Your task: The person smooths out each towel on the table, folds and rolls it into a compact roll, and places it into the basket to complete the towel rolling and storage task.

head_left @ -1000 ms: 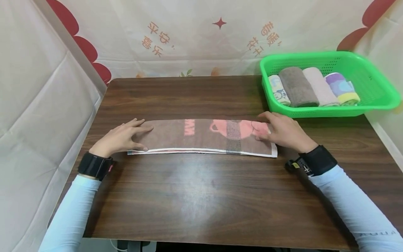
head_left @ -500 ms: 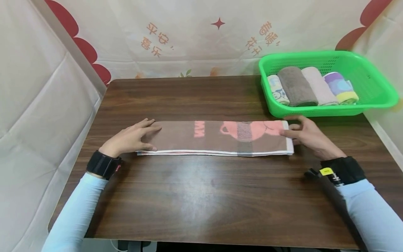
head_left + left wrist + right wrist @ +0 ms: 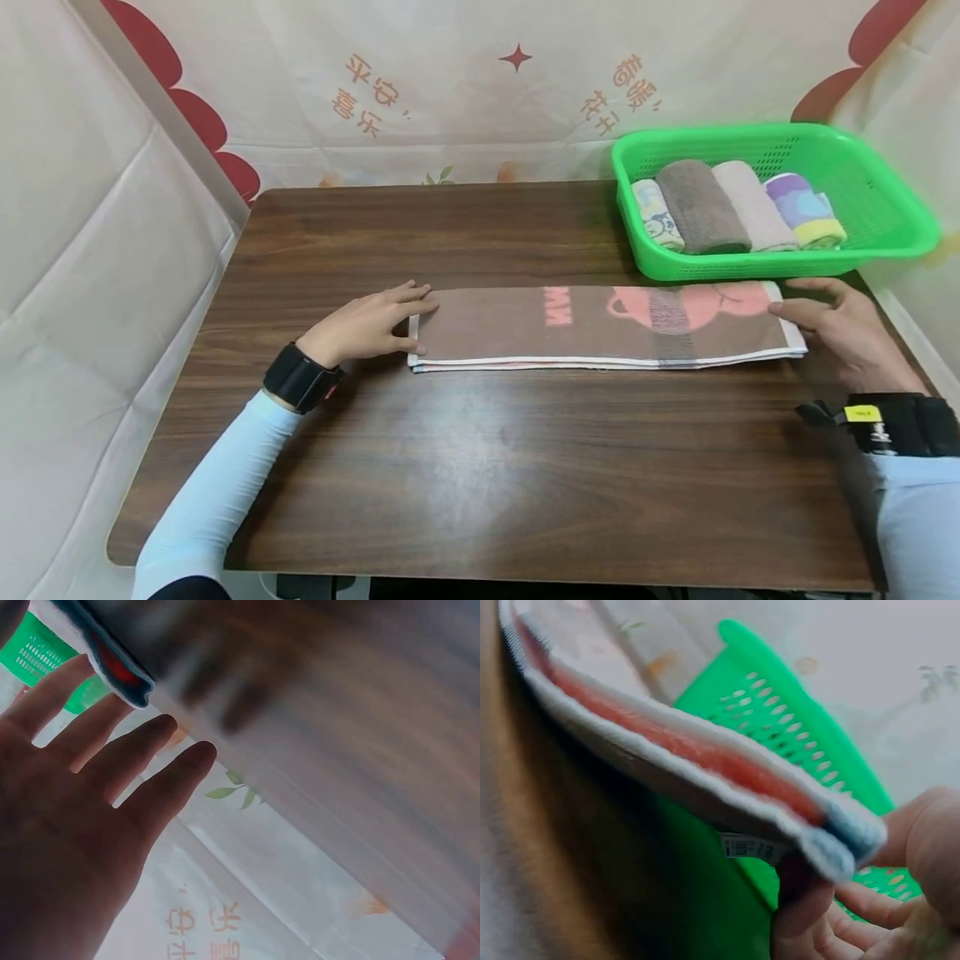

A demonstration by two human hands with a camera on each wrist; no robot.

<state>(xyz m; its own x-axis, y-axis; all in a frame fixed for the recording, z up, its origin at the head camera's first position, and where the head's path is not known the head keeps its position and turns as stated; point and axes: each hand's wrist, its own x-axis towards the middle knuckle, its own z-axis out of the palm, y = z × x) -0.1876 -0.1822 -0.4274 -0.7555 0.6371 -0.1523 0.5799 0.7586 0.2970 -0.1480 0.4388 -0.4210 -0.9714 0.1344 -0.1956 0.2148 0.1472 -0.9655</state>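
Observation:
A brown towel [image 3: 495, 325] with a pink cup print and white edges lies folded into a long strip across the table in the head view. At its left end, my left hand [image 3: 367, 325] touches the towel; the fingers look nearly straight in the left wrist view. My right hand [image 3: 855, 337] pinches the far right end between thumb and fingers. Seen from the right wrist, the towel's folded layers [image 3: 667, 742] show a pink inside, and a small white label [image 3: 754, 846] hangs near the pinching fingers. The fingers under the towel are partly hidden.
A green basket [image 3: 892, 192] stands at the back right, just behind the towel's right end. It holds several rolled towels, among them a grey one [image 3: 701, 208]. The brown table [image 3: 465, 483] ends at a white curtain [image 3: 465, 100].
Towel and both hands have moved to the right across the table. The right hand has shifted from lying over the towel's right end to pinching its edge.

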